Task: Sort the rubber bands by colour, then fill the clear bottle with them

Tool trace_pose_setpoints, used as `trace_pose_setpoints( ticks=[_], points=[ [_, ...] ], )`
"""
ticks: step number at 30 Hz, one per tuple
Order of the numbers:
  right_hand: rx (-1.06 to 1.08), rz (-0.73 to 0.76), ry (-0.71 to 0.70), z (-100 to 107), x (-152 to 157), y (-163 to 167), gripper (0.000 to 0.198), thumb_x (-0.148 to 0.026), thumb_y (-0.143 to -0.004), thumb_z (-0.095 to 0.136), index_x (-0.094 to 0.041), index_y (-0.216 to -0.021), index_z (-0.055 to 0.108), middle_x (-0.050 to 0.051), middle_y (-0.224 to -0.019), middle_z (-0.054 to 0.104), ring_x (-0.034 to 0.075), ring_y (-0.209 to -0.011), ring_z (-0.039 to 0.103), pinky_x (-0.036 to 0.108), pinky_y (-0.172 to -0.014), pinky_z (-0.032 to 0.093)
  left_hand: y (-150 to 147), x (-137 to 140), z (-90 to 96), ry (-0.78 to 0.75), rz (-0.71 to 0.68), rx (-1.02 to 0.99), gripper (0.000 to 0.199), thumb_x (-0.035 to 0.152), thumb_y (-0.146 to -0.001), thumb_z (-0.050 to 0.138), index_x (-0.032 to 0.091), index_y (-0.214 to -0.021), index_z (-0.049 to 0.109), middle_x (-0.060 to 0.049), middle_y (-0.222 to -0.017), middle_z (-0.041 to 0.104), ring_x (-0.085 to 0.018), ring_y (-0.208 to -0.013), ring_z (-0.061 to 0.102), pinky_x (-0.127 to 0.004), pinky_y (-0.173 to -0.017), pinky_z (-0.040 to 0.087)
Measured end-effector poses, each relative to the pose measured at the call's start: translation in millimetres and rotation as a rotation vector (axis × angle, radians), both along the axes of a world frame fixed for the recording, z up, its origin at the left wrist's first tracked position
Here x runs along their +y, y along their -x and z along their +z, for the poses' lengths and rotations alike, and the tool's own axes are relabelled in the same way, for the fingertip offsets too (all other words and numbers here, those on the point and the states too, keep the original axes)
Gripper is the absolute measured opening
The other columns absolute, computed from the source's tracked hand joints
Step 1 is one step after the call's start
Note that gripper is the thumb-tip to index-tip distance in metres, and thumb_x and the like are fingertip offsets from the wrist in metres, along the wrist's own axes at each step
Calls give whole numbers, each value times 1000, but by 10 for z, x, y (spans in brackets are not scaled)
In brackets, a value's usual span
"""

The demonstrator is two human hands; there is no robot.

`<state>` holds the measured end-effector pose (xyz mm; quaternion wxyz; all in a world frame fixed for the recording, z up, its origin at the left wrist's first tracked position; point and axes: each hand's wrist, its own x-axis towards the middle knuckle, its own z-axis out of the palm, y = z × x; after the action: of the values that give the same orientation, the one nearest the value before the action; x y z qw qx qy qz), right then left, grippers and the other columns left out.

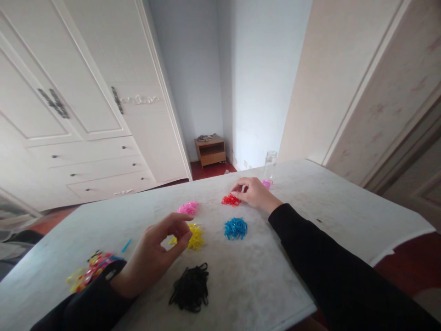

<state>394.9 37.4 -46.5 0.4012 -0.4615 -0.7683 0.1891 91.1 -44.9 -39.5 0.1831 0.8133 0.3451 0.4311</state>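
Observation:
My right hand [254,193] reaches over the far pile of red rubber bands [230,200], its thumb and fingertips closed together at the pile's edge. My left hand [156,250] hovers beside the yellow rubber bands [195,237], partly covering them. Its fingers are curved, with a gap between thumb and forefinger and nothing seen in them. Pink rubber bands [188,208] lie just beyond it, blue ones [236,228] to the right, and a larger black heap [190,288] nearer me. A mixed-colour heap [98,269] sits left of my left wrist, partly hidden by the sleeve.
A clear glass jar [270,164] stands near the table's far edge, with something pink [267,184] in front of it. A thin blue strip [126,245] lies at the left of the pale table [275,285]. Behind are white cupboards [96,92] and a small wooden cabinet [211,151].

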Motion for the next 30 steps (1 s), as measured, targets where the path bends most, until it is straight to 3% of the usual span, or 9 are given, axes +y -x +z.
trace_pose_setpoints(
  ticks=[8, 16, 18, 21, 25, 30],
  points=[
    [-17, 6, 27, 21, -36, 8, 6, -15, -84, 72, -15, -86, 78, 5, -85, 73, 14, -76, 62, 27, -69, 45, 13, 18, -14, 26, -1, 18, 23, 22, -86, 65, 26, -109, 67, 2, -71, 70, -14, -61, 70, -23, -59, 61],
    [90, -108, 17, -79, 43, -26, 8, -19, -86, 67, -15, -88, 73, 6, -95, 72, 17, -89, 64, 29, -78, 46, 52, 28, -36, 86, -10, 5, 14, 26, -90, 63, 25, -103, 69, 1, -71, 71, -15, -60, 70, -24, -57, 59],
    [110, -119, 25, -117, 67, -27, 12, -25, -89, 64, -16, -90, 72, 7, -99, 73, 18, -94, 65, 29, -78, 46, 58, 24, -4, 119, -31, -9, 12, 29, -94, 59, 24, -93, 70, 0, -69, 69, -16, -59, 68, -24, -56, 57],
    [137, -110, 48, -153, 94, -34, 19, -33, -92, 59, -18, -95, 72, 7, -107, 74, 20, -103, 66, 29, -81, 47, 69, 23, 58, 107, -50, -25, 31, 34, -98, 53, 23, -73, 69, -3, -69, 67, -17, -64, 66, -26, -58, 56],
    [160, -91, 69, -168, 101, -52, 29, -39, -95, 54, -18, -105, 72, 10, -120, 73, 24, -118, 64, 36, -96, 48, 87, 43, 77, 98, -32, -91, 59, 39, -101, 47, 22, -46, 59, -6, -73, 67, -18, -69, 64, -28, -63, 55],
    [196, -90, 60, -210, 103, -58, 37, -45, -95, 54, -21, -118, 70, 11, -133, 69, 26, -132, 57, 42, -115, 39, 97, 82, 41, 151, -10, -125, 65, 38, -97, 48, 22, -34, 53, -6, -78, 70, -17, -70, 62, -27, -65, 54]
  ],
)
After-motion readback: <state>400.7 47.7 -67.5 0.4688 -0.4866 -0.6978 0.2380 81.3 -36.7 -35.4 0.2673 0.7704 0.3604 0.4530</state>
